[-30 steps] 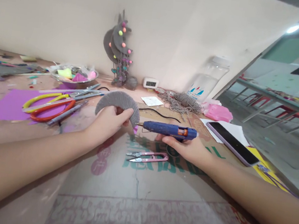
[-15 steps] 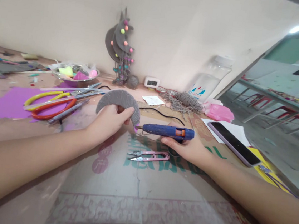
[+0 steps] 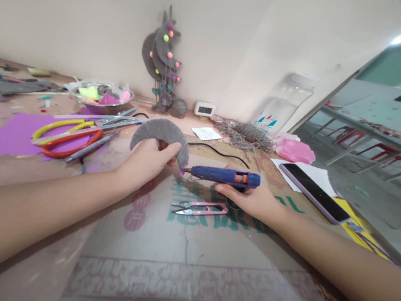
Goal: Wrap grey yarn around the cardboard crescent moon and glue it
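Pinched in my left hand [image 3: 152, 158] is a grey crescent [image 3: 163, 129] wrapped in yarn, its curve facing up. A small purple patch [image 3: 183, 170] shows at the crescent's lower right tip. My right hand [image 3: 248, 194] is wrapped round a blue glue gun [image 3: 222, 176], which points left with its nozzle at that purple patch. The gun's handle is mostly hidden by the hand. Below the gun, pink thread snips [image 3: 201, 208] lie on the printed cardboard [image 3: 135, 278].
Red and yellow-handled scissors [image 3: 73, 141] lie on purple sheets [image 3: 3, 135] at left. Behind stand a bowl [image 3: 99, 105], a yarn ball [image 3: 179, 108], a small digital clock [image 3: 204, 109], tangled grey yarn [image 3: 247, 135] and a bottle [image 3: 281, 104]. A phone [image 3: 313, 192] lies at right; finished crescents [image 3: 160, 54] hang on the wall.
The camera view has shifted very slightly. Both hands, the crescent and the glue gun hold nearly the same positions, the nozzle still at the crescent's tip.
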The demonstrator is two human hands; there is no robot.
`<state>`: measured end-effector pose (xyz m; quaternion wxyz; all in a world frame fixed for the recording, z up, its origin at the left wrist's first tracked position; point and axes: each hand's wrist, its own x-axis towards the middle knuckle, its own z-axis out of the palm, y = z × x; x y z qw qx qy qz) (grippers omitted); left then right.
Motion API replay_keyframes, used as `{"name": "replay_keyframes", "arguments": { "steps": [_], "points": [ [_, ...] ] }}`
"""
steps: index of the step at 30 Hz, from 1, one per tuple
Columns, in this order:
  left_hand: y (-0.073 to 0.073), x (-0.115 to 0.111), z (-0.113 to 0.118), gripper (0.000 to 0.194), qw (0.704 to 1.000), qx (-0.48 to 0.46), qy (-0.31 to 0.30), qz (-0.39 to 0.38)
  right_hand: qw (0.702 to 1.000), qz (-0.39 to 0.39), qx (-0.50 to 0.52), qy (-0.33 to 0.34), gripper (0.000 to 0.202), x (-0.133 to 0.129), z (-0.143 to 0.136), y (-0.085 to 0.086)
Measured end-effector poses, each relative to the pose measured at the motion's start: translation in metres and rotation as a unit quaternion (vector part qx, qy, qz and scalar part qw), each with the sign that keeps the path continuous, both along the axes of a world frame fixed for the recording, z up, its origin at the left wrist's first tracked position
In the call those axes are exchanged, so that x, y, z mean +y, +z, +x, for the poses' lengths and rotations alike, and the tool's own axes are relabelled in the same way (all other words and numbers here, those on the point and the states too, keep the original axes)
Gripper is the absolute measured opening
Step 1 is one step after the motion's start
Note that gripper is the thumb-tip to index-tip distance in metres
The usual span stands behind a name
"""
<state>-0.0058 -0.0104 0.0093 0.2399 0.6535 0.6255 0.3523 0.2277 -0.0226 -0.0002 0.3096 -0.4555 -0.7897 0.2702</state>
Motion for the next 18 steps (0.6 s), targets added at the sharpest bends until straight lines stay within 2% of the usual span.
{"name": "replay_keyframes", "arguments": {
  "steps": [18],
  "points": [
    [0.0016, -0.0002, 0.0003, 0.038, 1.000, 0.001, 0.002, -0.005, 1.000, 0.009, 0.007, 0.000, 0.024, -0.0002, -0.0020, 0.0017]
  ]
}}
